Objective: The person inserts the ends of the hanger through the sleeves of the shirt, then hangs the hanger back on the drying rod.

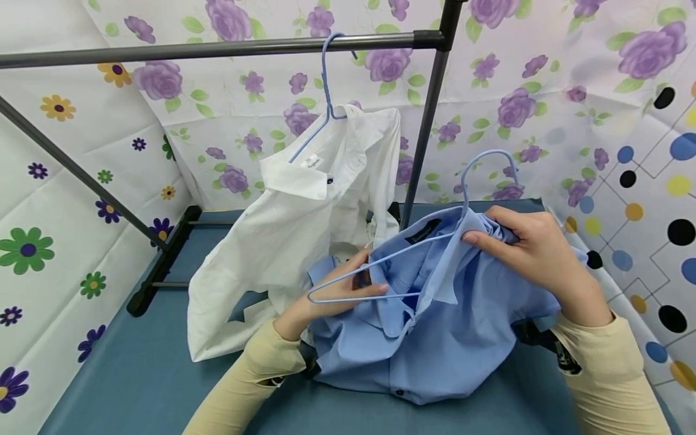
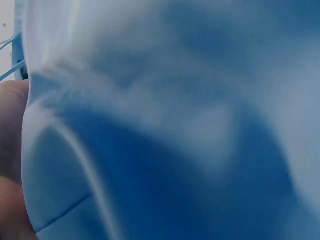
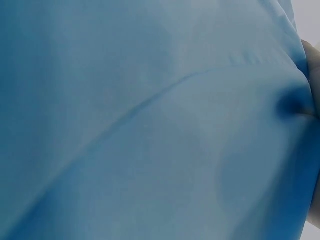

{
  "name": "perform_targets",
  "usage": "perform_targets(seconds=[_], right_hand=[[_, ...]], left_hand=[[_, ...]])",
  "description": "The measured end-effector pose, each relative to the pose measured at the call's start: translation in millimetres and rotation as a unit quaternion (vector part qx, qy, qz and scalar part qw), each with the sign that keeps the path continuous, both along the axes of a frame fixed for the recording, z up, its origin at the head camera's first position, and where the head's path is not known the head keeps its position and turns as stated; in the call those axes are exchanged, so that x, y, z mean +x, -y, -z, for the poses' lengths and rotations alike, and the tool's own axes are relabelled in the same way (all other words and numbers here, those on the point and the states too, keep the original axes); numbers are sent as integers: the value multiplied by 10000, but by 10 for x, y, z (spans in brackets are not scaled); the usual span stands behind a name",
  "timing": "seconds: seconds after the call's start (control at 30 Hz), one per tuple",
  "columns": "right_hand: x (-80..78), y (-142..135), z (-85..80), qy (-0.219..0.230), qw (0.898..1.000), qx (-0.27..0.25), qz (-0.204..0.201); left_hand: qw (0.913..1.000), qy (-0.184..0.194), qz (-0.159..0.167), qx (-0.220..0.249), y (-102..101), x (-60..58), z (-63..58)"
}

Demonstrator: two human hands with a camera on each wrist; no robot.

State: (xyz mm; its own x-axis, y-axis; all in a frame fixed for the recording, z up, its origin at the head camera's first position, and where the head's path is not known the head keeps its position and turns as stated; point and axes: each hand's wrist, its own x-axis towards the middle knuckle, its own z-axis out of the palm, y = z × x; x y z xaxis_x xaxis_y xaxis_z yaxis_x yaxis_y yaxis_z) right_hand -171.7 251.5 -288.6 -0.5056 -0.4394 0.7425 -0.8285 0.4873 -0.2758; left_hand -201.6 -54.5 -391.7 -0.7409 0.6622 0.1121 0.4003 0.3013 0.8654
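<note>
A light blue collared shirt point(image 1: 457, 344) is bunched low in front of me, its neck opening facing up. Part of a blue wire hanger point(image 1: 492, 151) lies inside it at the right shoulder; the hook stands up past the collar, and the left end sticks out of the neck. My right hand point(image 1: 535, 254) pinches the shoulder cloth beside the hook, thumb in front. With my left hand point(image 1: 310, 311) I hold the left collar side, thumb across the hanger's open end and other fingers partly behind cloth. Blue fabric point(image 2: 175, 150) fills the left wrist view, likewise the right.
A white shirt point(image 1: 293, 235) hangs from a blue hanger point(image 1: 326, 78) on the dark rack's bar point(image 1: 217, 49), just left of the blue shirt. The rack's upright point(image 1: 426, 121) stands behind. Blue-green cloth point(image 1: 136, 374) covers the table; patterned sheets surround it.
</note>
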Motion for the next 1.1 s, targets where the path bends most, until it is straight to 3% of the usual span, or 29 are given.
perform_targets(seconds=[0.2,0.33,0.47,0.63,0.8,0.97,1.1], right_hand=[[2,17,5,40,10000,25,34],[-18,-3,31,31,9999,61,114],[-45,-40,68,-45,9994,54,335],[-66,-90,104,-181,9978,-7,632],[-62,-141,116,-329,9960,-67,831],[-43,-173,104,-348,9960,-110,818],[-24,-179,88,-310,9965,-163,760]], left_hand=[[9983,369,172,-407,-174,137,168],[9984,313,249,-398,-212,182,241],[9981,200,249,-530,-161,204,242],[9930,465,-33,-1085,-21,254,160],[9954,855,258,-348,154,253,71],[9877,1353,499,603,324,226,-30],[9858,1385,504,806,452,197,-158]])
